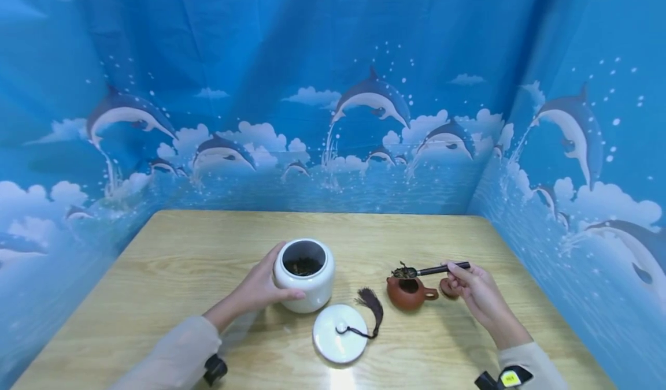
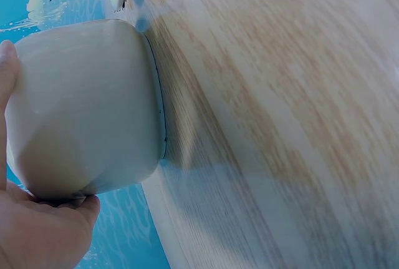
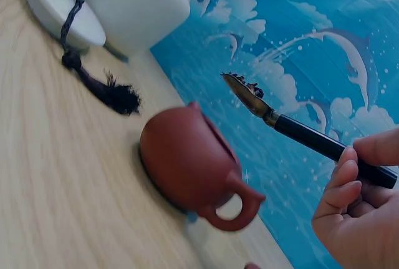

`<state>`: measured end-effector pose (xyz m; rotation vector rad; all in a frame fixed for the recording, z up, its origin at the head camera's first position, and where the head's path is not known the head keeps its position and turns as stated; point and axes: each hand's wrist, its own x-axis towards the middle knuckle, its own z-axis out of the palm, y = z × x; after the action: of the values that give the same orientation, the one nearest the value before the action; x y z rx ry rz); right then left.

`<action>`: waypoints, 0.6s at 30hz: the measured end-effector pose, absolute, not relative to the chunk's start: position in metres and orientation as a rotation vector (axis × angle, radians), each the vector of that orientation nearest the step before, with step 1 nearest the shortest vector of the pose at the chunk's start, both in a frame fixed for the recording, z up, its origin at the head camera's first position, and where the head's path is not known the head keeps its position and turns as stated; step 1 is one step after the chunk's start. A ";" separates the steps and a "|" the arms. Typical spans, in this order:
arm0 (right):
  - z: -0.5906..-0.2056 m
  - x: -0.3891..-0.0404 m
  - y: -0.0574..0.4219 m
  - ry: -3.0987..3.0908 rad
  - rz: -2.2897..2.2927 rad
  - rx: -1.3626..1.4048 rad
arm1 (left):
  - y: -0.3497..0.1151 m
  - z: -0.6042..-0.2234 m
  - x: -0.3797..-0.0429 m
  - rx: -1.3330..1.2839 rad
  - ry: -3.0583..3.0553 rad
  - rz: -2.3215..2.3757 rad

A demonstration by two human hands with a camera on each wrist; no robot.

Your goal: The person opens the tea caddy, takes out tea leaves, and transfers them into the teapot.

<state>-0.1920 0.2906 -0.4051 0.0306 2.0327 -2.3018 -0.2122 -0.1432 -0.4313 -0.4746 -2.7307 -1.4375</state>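
Observation:
My left hand (image 1: 260, 286) grips the side of a white ceramic jar (image 1: 312, 294), thumb in front and fingers round the far side. Dark tea leaves (image 1: 303, 267) lie inside the open jar. Between thumb and fingers, my right hand (image 1: 481, 294) pinches the dark handle of a tea scoop (image 3: 308, 138). The scoop's metal head carries a heap of leaves (image 1: 404, 271) above the mouth of a reddish-brown clay teapot (image 1: 404, 299); in the right wrist view a gap separates head from pot. The left wrist view shows the jar's side (image 2: 87, 107) and fingers beneath its curve.
The jar's white lid (image 1: 333, 346) lies before the jar, its dark tassel (image 1: 376, 306) trailing right. A small clay teapot lid (image 1: 447, 289) sits right of the pot, partly behind my right hand. Dolphin-printed blue curtains (image 1: 312, 118) border the wooden table (image 1: 208, 240).

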 end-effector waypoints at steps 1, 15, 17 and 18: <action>-0.406 -0.191 0.293 2.057 -2.287 0.038 | -0.143 -0.431 -0.212 -0.471 -2.734 -1.434; -0.409 -0.186 0.306 2.200 -2.250 0.133 | -0.144 -0.431 -0.213 -0.509 -2.710 -1.424; -0.408 -0.185 0.306 2.262 -2.191 0.142 | -0.144 -0.431 -0.213 -0.503 -2.715 -1.422; -0.407 -0.185 0.305 2.302 -2.156 0.149 | -0.143 -0.431 -0.213 -0.500 -2.719 -1.425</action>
<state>-0.1850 0.3050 -0.4073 0.1486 2.3025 -2.1563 -0.2131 -0.1434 -0.4310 -0.5004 -2.7186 -1.4246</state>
